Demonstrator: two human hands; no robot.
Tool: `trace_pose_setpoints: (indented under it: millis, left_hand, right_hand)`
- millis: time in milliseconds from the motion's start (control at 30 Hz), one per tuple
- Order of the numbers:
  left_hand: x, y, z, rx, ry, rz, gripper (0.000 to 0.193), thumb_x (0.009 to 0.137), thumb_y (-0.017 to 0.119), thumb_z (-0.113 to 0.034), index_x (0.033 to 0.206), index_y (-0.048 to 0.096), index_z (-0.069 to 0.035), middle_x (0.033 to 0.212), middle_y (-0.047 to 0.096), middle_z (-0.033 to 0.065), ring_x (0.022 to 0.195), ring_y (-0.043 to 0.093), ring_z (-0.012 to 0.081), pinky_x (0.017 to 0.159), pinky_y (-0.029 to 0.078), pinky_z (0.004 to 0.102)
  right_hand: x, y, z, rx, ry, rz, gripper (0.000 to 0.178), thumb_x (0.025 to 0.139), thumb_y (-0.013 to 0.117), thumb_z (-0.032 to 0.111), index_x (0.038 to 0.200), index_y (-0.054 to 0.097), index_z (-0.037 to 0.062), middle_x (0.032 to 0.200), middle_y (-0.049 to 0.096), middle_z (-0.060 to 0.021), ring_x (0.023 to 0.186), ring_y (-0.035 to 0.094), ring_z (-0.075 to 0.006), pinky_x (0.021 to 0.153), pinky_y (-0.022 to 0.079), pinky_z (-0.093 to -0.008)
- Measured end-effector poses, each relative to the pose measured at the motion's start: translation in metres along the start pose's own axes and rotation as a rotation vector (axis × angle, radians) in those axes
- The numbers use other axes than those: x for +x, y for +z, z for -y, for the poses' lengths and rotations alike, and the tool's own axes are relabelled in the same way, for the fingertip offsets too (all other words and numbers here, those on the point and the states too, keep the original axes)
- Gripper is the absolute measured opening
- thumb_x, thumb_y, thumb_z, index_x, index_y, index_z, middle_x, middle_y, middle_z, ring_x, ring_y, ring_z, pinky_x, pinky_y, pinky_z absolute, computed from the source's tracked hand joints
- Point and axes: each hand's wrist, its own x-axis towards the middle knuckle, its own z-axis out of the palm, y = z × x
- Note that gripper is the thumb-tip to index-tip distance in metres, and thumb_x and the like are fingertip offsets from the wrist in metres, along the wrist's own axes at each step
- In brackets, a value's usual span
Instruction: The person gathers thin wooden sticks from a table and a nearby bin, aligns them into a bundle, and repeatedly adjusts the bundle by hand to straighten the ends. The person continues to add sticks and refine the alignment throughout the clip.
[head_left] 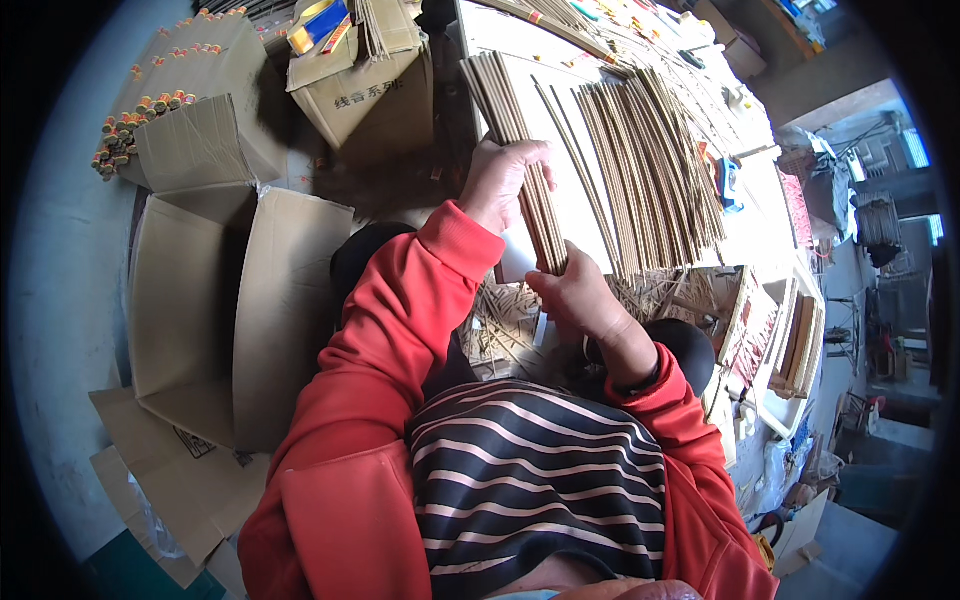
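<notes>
Both my hands grip one bundle of thin brown incense sticks (pixel 538 210), tilted at the near left edge of the white table (pixel 565 155). My left hand (pixel 500 178) wraps round the middle of the bundle, thumb across the front. Lower down, my right hand (pixel 580 292) closes round its near end, hiding the tips. To the right, a wide row of loose incense sticks (pixel 650 170) lies side by side on the table. A few separate sticks (pixel 575 150) lie between that row and the bundle.
An open cardboard box (pixel 190 310) stands at my left, with a carton of capped bundles (pixel 200 90) behind it. Another carton (pixel 365 90) bears a tape dispenser (pixel 318 28). Broken sticks (pixel 500 325) litter the space below the table edge. A blue tool (pixel 730 185) lies at the right.
</notes>
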Motion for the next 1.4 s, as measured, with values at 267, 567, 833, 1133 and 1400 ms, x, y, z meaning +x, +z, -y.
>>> trace_pose_setpoints:
  millis: [267, 567, 833, 1133, 1400]
  left_hand:
    - [0.003, -0.003, 0.003, -0.494, -0.239, 0.198, 0.011, 0.077, 0.06, -0.006, 0.086, 0.053, -0.005, 0.062, 0.051, 0.0042, 0.056, 0.051, 0.0148, 0.054, 0.044, 0.0266]
    - [0.003, -0.001, -0.001, -0.586, -0.211, 0.338, 0.01, 0.078, 0.06, -0.009, 0.079, 0.053, -0.002, 0.061, 0.053, 0.0049, 0.054, 0.052, 0.0153, 0.052, 0.043, 0.0273]
    - [0.004, -0.001, 0.0, -0.413, -0.203, 0.236, 0.009, 0.079, 0.061, -0.01, 0.079, 0.055, -0.004, 0.063, 0.049, 0.0022, 0.056, 0.049, 0.0122, 0.052, 0.042, 0.0263]
    - [0.001, 0.0, 0.002, -0.132, -0.139, 0.04, 0.012, 0.077, 0.06, -0.009, 0.085, 0.052, -0.007, 0.061, 0.048, 0.0006, 0.052, 0.046, 0.0111, 0.05, 0.041, 0.025]
    - [0.0, 0.003, -0.001, 0.005, -0.07, -0.005, 0.009, 0.077, 0.06, -0.011, 0.076, 0.052, -0.007, 0.06, 0.047, 0.0008, 0.053, 0.047, 0.011, 0.049, 0.041, 0.0262]
  right_hand:
    - [-0.002, -0.009, -0.002, 0.868, 0.146, 0.501, 0.015, 0.078, 0.06, 0.006, 0.083, 0.046, 0.0025, 0.06, 0.051, -0.0052, 0.042, 0.049, -0.013, 0.04, 0.042, -0.0247]
    - [-0.005, -0.009, -0.001, 0.87, 0.076, 0.541, 0.012, 0.078, 0.061, 0.002, 0.08, 0.049, 0.002, 0.058, 0.05, -0.0033, 0.042, 0.049, -0.0114, 0.037, 0.043, -0.0245]
    - [-0.006, -0.008, 0.001, 0.63, 0.117, 0.347, 0.015, 0.076, 0.062, 0.002, 0.085, 0.05, 0.0, 0.059, 0.053, -0.0056, 0.043, 0.051, -0.0127, 0.039, 0.044, -0.0244]
    - [-0.001, -0.001, -0.002, 0.374, 0.092, 0.17, 0.013, 0.077, 0.059, 0.0, 0.078, 0.047, 0.0023, 0.056, 0.05, -0.0037, 0.039, 0.05, -0.0131, 0.036, 0.042, -0.0239]
    - [-0.001, 0.002, 0.0, 0.08, 0.055, 0.018, 0.012, 0.081, 0.059, 0.008, 0.079, 0.049, 0.0027, 0.056, 0.051, -0.003, 0.039, 0.047, -0.0102, 0.037, 0.038, -0.0235]
